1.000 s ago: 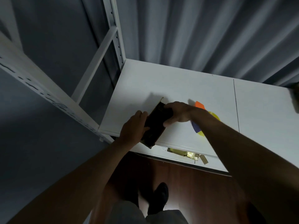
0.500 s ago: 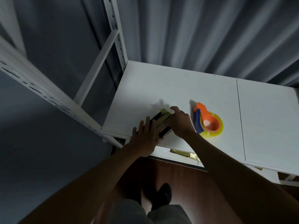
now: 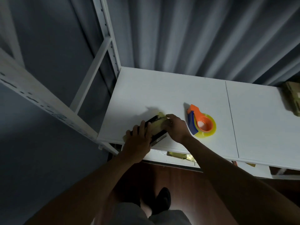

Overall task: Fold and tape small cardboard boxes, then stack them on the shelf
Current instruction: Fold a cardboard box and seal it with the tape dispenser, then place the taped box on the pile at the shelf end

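Observation:
A small cardboard box [image 3: 158, 125] lies on the white shelf board [image 3: 162, 88] near its front left corner, its flaps partly up. My left hand [image 3: 139, 140] lies over the box's near end with straight fingers pressing down. My right hand [image 3: 174, 127] is at the box's right side, fingers curled onto a flap. An orange and blue tape dispenser [image 3: 200, 123] with a yellowish roll sits just right of my right hand, untouched.
White metal shelf posts [image 3: 107, 36] rise at the left and a grey curtain hangs behind. Another cardboard box [image 3: 293, 98] sits at the shelf's far right edge. Flat cardboard pieces [image 3: 177, 155] show on a lower level. Brown floor and my shoes are below.
The box went from being held up in both hands to lying on the shelf. My left hand flattened over it and my right hand moved onto its flap, uncovering the tape dispenser.

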